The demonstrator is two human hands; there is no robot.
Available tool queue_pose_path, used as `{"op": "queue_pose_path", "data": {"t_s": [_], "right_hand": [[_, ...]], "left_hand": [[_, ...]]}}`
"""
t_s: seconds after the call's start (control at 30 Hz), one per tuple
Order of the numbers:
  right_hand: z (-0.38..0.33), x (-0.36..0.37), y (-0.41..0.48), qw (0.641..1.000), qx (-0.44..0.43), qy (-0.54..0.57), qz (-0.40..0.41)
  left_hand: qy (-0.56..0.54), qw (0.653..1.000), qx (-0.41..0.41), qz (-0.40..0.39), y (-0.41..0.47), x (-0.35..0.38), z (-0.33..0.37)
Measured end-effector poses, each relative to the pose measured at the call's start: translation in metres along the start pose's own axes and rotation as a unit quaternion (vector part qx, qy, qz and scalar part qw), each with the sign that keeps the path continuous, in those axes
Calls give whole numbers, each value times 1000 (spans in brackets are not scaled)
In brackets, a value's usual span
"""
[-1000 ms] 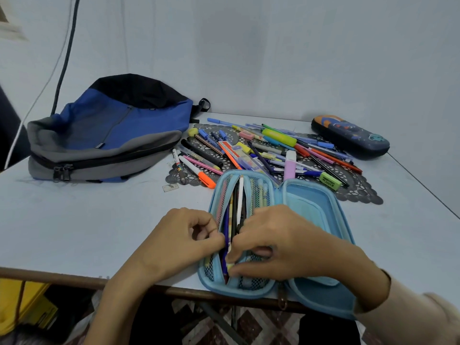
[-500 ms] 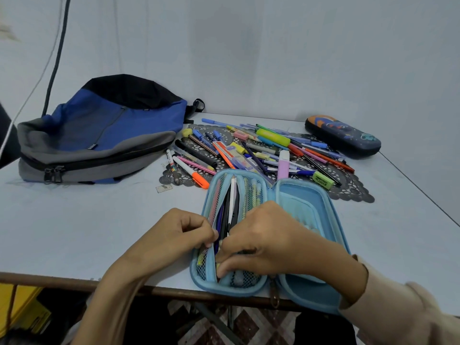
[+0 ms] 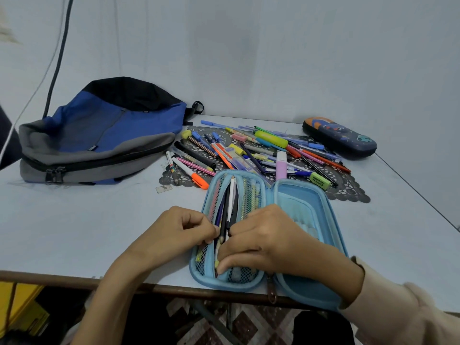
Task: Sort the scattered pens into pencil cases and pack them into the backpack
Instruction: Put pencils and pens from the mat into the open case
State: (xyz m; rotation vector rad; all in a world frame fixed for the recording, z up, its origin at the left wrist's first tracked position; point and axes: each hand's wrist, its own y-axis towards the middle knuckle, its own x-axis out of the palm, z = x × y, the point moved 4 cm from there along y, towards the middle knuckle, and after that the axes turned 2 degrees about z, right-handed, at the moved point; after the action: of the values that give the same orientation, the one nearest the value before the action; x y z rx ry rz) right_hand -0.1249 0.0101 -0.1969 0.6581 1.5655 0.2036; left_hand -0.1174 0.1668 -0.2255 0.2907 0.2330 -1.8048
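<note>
While both hands work at the near edge of the table (image 3: pixel 74 232), the step in hand is judged to be settling pens already loaded into the open blue pencil case (image 3: pixel 301 205). The left hand (image 3: pixel 174 232) has its fingers curled, pinching at the stowed pens (image 3: pixel 231 197) by the mesh pocket (image 3: pixel 246 276). The right hand (image 3: pixel 268 242) curls its fingers over their near ends. The next move, by judgement, calls for letting go of that bundle and reaching for the loose pens (image 3: pixel 261 155), heaped on the lace mat (image 3: pixel 348 192) just beyond the case; many remain unsorted. Farther off, the dark pencil case (image 3: pixel 339 140) lies closed at the right and the backpack (image 3: pixel 104 135), apparently zipped, at the left. Compared with a second ago, both hands remain at the same pocket, and heap, dark case and backpack lie unchanged; only the view has shifted slightly.
</note>
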Motion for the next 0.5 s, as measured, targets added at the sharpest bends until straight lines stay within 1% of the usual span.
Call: {"op": "queue_pose_path", "data": {"t_s": [0.1,0.27,0.4,0.5], "right_hand": [[5,-4,-4,998,43,46,-23],[8,-9,-13,997,67,-8,-47],[7,-10,-13,996,73,-14,-56],[6,-10,-13,996,68,-26,-56]], "left_hand": [[4,1000,9,12,1,-3,0],[45,993,93,61,8,-3,0],[146,976,158,41,15,-2,-3],[201,965,169,12,18,-1,-1]]}}
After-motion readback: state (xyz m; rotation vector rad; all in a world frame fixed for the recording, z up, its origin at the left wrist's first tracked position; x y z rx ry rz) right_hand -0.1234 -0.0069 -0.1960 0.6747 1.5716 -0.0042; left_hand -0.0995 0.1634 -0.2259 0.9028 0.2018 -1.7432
